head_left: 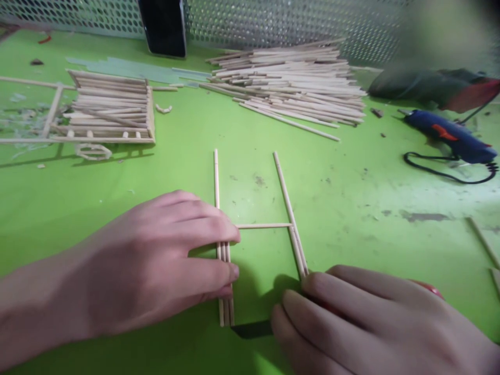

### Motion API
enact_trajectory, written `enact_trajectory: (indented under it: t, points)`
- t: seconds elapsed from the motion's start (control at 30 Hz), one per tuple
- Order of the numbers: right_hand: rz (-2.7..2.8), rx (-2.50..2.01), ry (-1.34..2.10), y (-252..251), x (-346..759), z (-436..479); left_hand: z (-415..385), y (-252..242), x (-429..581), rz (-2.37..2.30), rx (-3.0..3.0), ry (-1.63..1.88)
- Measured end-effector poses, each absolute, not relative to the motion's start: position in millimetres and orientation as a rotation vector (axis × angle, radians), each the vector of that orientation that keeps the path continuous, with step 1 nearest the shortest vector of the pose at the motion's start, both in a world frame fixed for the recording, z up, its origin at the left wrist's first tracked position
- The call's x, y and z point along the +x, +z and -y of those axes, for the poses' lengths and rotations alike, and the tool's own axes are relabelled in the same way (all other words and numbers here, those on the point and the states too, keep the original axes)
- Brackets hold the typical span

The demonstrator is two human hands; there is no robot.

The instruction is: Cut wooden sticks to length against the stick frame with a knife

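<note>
My left hand lies over a bundle of thin wooden sticks, its fingers pressing them to the green table. One long stick of that bundle reaches forward past the hand. A short crosspiece stick runs from under my left fingers to a second, slanted pair of sticks. My right hand is closed around a red-handled utility knife; its dark blade points left to the near end of the bundle. Most of the handle is hidden by my fingers, which are close to the slanted sticks' near end.
A small stick-built cart stands at the back left. Behind the work lie a large pile of sticks and clear glue sticks. A phone leans on a perforated panel. A blue glue gun with its cord lies right.
</note>
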State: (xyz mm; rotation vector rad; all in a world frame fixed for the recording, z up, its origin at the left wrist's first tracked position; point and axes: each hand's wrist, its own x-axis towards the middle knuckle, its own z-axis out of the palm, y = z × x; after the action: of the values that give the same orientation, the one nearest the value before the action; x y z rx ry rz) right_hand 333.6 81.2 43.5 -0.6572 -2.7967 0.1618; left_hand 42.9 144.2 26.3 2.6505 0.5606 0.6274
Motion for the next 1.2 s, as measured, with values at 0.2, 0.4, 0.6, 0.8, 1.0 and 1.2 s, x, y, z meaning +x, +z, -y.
enact_trajectory:
  t: [0.2, 0.4, 0.6, 0.8, 1.0, 1.2]
  points:
    - [2.785, -0.653, 0.130, 43.7, 332.9, -80.7, -145.8, 26.8, 40.6, -0.516, 2.704, 0.520]
    - [2.793, -0.647, 0.141, 43.0, 332.7, -82.2, -147.2, 25.4, 40.3, -0.490, 2.714, 0.495]
    - [2.803, -0.654, 0.217, 43.2, 333.5, -80.7, -146.0, 25.3, 39.9, -0.491, 2.702, 0.500]
    - [2.827, -0.626, 0.203, 43.8, 333.8, -84.1, -146.1, 25.3, 39.8, -0.499, 2.712, 0.489]
    - [2.864, -0.626, 0.205, 46.0, 333.0, -84.0, -145.5, 26.6, 40.9, -0.500, 2.695, 0.491]
    - [2.864, -0.634, 0.187, 50.8, 326.8, -83.2, -144.2, 25.4, 40.1, -0.503, 2.715, 0.505]
